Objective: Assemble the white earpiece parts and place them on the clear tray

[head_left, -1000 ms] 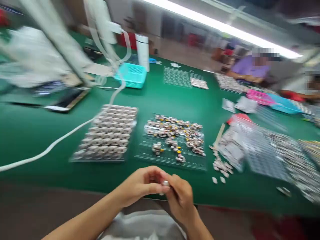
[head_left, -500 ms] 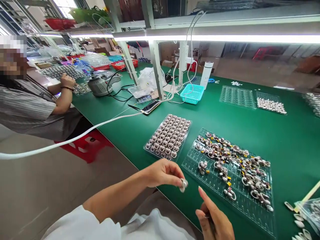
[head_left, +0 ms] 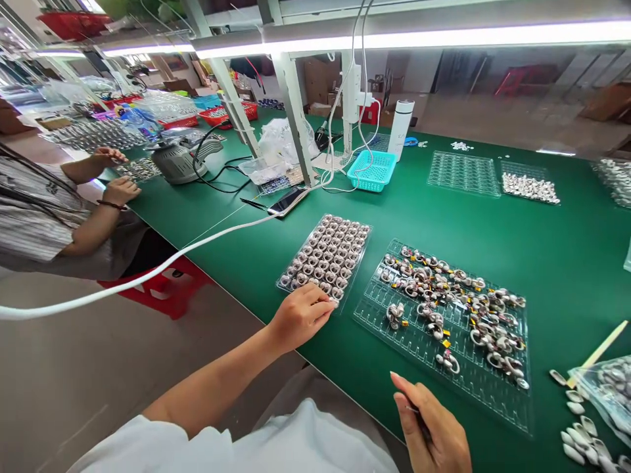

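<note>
My left hand [head_left: 303,316] is at the near edge of a clear tray [head_left: 284,281] packed with rows of small, round, beige-grey parts. Its fingers are pinched on one small rounded part [head_left: 336,303] at the tray's near right corner; the fingers mostly cover that part. Lower right, my right hand [head_left: 434,427] hovers over the table edge, closed around a slim dark tool whose kind I cannot make out. Beyond it lies a larger clear ribbed tray [head_left: 480,401] with loose ring-shaped assemblies [head_left: 448,361], some bearing yellow tabs.
Loose pale oval pieces [head_left: 574,453] and a plastic bag of parts [head_left: 608,387] lie at right. Farther back are a turquoise basket [head_left: 372,174], a white bottle [head_left: 401,128] and a phone [head_left: 288,202]. A white cable [head_left: 123,287] crosses the left side, where a co-worker sits.
My left hand has moved forward and left with the small rounded part, from above the table edge to the packed tray. My right hand stays nearly in place. The view has shifted slightly.
</note>
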Demonstrator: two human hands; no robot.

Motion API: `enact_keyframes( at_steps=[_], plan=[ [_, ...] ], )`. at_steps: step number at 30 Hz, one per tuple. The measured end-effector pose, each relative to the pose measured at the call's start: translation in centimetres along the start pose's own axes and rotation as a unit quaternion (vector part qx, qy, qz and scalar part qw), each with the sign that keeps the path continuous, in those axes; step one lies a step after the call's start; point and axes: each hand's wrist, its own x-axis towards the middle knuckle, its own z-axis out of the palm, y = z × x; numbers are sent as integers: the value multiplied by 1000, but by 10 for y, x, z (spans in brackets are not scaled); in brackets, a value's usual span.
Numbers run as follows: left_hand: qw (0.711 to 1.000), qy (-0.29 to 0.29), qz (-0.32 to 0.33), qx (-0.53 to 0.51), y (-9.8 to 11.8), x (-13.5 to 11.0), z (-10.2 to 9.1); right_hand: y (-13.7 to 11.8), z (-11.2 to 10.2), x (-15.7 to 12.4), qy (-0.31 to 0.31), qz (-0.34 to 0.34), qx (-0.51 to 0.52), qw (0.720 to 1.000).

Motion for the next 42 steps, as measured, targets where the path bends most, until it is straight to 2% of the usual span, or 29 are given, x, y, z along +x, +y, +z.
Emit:
enact_keyframes(
  at_steps=[5,8,11,13,16,18,23,28,34,42],
  plan=[
    [999,-45,17,26,4,3,-10,2,-5,1,-30,-52,-1,998],
    [996,-83,23,23,5,4,-20,2,-14,2,-34,-48,-9,998],
    [996,-88,23,20,7,3,-27,7,-31,6,-10,5,-43,999],
    [998,-64,15,6,12,4,-27,12,-44,8,51,72,-87,992],
    [997,-33,4,-66,27,7,-18,21,-59,10,135,163,-144,967],
    [991,-35,6,-129,42,11,-4,25,-61,11,142,189,-155,959],
    [970,-80,22,-229,73,23,39,27,-56,19,84,191,-155,966],
    [963,-96,20,-249,80,28,66,27,-67,40,33,160,-185,969],
    [963,-103,25,-249,81,23,73,39,-76,76,-75,165,-224,958],
    [959,-102,27,-262,78,22,72,56,-53,118,-139,146,-262,944]
  ],
)
